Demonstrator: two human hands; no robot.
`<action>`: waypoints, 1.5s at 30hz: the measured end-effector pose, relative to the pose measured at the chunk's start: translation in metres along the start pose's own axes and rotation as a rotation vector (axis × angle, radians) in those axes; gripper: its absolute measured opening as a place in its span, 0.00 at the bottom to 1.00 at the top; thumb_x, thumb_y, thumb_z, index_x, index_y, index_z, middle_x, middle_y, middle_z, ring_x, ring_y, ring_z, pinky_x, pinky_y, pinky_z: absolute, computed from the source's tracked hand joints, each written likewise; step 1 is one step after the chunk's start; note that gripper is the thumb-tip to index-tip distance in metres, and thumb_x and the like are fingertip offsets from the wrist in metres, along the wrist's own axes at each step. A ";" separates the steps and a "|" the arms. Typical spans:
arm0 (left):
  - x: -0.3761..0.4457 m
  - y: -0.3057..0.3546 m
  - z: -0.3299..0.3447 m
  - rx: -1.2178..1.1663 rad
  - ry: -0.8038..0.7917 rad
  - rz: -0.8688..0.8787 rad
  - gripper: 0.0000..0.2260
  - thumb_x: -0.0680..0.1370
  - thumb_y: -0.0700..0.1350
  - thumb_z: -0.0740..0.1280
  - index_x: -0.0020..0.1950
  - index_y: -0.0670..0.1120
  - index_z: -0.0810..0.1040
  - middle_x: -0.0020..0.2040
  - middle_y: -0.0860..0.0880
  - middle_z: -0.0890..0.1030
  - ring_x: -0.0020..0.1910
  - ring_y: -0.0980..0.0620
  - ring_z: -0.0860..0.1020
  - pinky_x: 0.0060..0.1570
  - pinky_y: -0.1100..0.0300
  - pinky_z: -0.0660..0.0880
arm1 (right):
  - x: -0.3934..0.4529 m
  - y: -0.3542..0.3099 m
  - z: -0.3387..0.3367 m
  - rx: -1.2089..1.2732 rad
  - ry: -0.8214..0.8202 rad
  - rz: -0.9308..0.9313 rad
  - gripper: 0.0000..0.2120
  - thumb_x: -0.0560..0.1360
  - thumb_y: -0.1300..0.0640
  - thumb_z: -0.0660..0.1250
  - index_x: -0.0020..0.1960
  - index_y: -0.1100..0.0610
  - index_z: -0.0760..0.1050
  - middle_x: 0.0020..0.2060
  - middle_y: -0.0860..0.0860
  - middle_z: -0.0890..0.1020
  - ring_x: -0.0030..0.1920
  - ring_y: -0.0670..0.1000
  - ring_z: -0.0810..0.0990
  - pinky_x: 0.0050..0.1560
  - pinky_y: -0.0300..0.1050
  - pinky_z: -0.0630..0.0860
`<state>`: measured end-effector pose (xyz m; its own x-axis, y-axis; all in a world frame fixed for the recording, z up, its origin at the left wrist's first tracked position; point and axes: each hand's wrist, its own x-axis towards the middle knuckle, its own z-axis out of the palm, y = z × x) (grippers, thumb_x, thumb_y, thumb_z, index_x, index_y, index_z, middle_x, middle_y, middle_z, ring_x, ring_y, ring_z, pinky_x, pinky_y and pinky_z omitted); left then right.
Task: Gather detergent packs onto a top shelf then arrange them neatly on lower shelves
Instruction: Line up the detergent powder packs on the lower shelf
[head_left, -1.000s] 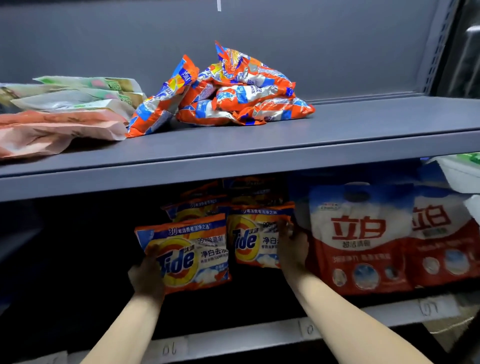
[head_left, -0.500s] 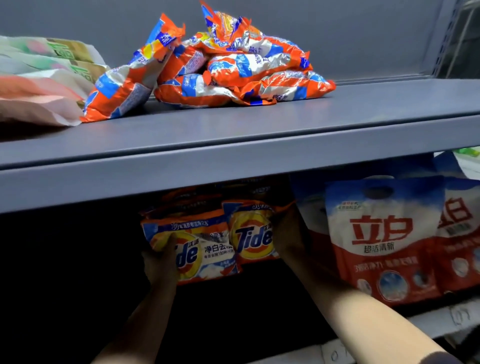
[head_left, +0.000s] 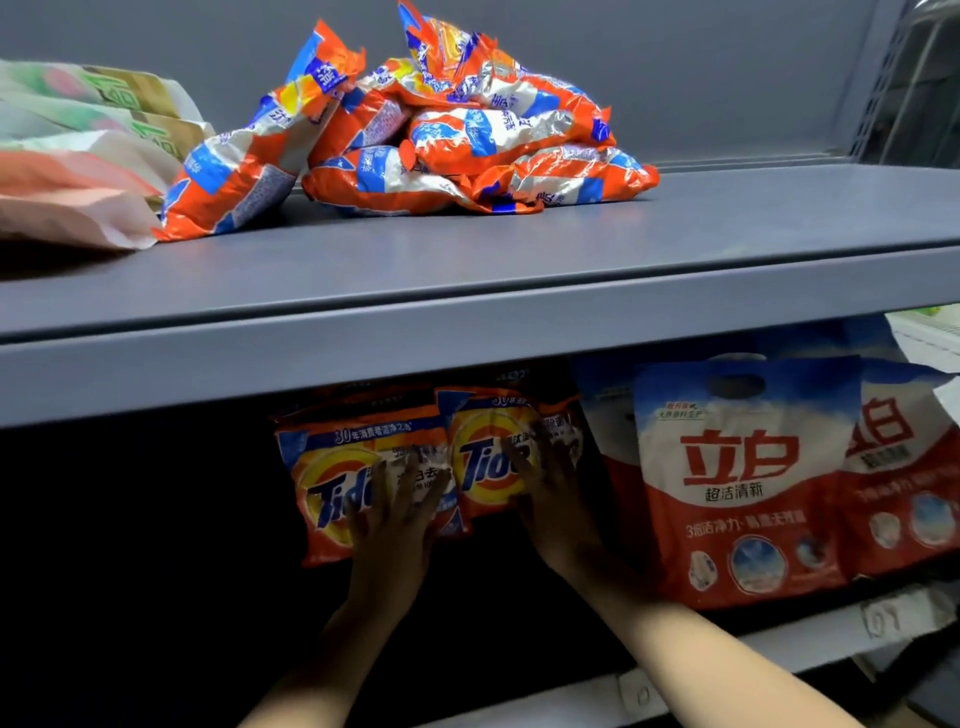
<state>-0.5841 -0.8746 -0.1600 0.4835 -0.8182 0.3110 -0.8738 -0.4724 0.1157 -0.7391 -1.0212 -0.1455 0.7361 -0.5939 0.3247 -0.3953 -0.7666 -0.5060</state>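
Pressing my left hand (head_left: 392, 512) and right hand (head_left: 548, 488) flat, fingers spread, on two upright orange-and-yellow soft plastic Tide packs (head_left: 363, 483) on the lower grey metal shelf (head_left: 779, 652), I judge them light, floppy, slippery, best pinched by their side edges.

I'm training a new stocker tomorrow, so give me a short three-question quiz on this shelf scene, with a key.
1. True or false: the left hand lies with spread fingers on the left Tide pack.
2. Where is the loose pile of orange packs? A) upper shelf B) lower shelf C) floor
3. Fill in: directly right of the right hand and right Tide pack stands a red and ____ bag.

Key: 1 true; 2 A; 3 white.
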 end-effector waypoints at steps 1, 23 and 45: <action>0.005 -0.002 -0.002 -0.001 -0.032 -0.009 0.32 0.80 0.54 0.59 0.72 0.64 0.37 0.75 0.52 0.31 0.72 0.42 0.29 0.68 0.33 0.36 | 0.006 0.000 -0.003 -0.009 -0.032 0.007 0.32 0.81 0.56 0.58 0.74 0.36 0.43 0.76 0.46 0.36 0.76 0.52 0.37 0.74 0.50 0.48; -0.048 0.085 -0.111 -0.168 0.042 -0.259 0.13 0.80 0.55 0.56 0.58 0.53 0.75 0.55 0.52 0.80 0.52 0.51 0.79 0.55 0.56 0.71 | -0.064 -0.050 -0.098 -0.053 -0.142 0.018 0.22 0.78 0.49 0.61 0.72 0.48 0.65 0.71 0.49 0.67 0.70 0.53 0.66 0.68 0.48 0.67; -0.024 0.117 -0.362 -0.352 0.709 -0.237 0.08 0.74 0.45 0.64 0.52 0.46 0.78 0.50 0.49 0.81 0.53 0.45 0.75 0.51 0.52 0.71 | -0.038 -0.179 -0.295 0.337 0.469 -0.393 0.09 0.74 0.56 0.66 0.53 0.51 0.77 0.50 0.44 0.78 0.44 0.41 0.77 0.49 0.46 0.77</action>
<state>-0.7171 -0.7914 0.1880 0.6121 -0.2531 0.7491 -0.7752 -0.3792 0.5053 -0.8581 -0.9336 0.1680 0.4450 -0.3886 0.8068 0.0996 -0.8739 -0.4759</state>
